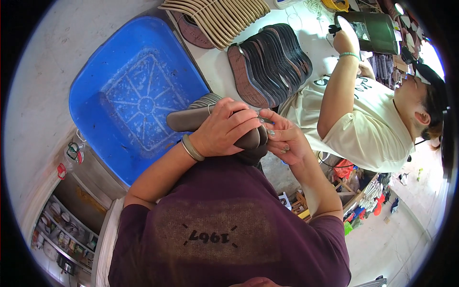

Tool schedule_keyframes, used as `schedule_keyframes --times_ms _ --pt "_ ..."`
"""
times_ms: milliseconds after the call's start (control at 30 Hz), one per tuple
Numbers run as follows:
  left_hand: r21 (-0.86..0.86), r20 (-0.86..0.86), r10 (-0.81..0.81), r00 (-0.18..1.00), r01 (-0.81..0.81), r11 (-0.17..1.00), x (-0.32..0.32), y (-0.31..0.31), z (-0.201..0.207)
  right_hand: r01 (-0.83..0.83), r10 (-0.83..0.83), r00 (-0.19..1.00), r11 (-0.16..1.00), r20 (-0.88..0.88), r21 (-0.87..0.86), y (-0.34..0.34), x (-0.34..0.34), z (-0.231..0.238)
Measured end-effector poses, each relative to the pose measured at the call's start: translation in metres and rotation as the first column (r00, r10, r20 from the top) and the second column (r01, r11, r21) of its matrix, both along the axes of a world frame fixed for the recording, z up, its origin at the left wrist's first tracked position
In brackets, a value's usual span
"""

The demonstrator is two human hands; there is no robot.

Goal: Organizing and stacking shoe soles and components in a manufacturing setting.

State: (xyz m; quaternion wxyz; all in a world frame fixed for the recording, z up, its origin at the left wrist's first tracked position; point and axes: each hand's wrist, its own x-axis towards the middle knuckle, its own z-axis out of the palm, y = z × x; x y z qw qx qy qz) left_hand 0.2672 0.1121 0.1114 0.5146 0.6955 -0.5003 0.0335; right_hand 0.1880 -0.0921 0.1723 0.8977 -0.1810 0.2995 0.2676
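Beside one blue tub [143,100], left fingers [239,118] clasp and right fingers [280,135] pinch one bundle of brown soles [184,120].

Brown sole-shaped stack [184,120], near centre of my view.
I see smooth outer face, layered edges toward 12 o'clock, thin pale band across; rounded end points 9, middle covered.

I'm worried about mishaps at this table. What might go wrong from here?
The brown soles under the left hand overlap the blue tub in this view; a slackened grip might let some drop in.

The co-worker is close to the right hand, so a bump could jostle it.

The dark soles stand on edge in a row, which a knock might topple.
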Motion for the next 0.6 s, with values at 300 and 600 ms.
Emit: schedule_keyframes --times_ms 300,600 --pt "-0.030 0.012 -0.002 1.000 0.002 1.000 -0.003 -0.004 0.000 -0.144 0.147 0.989 0.959 -0.005 -0.243 0.009 0.002 0.009" --pt "-0.014 0.032 -0.027 0.999 0.027 1.000 -0.002 -0.004 -0.004 -0.479 0.582 0.813 0.634 -0.033 -0.607 0.001 0.024 -0.003"
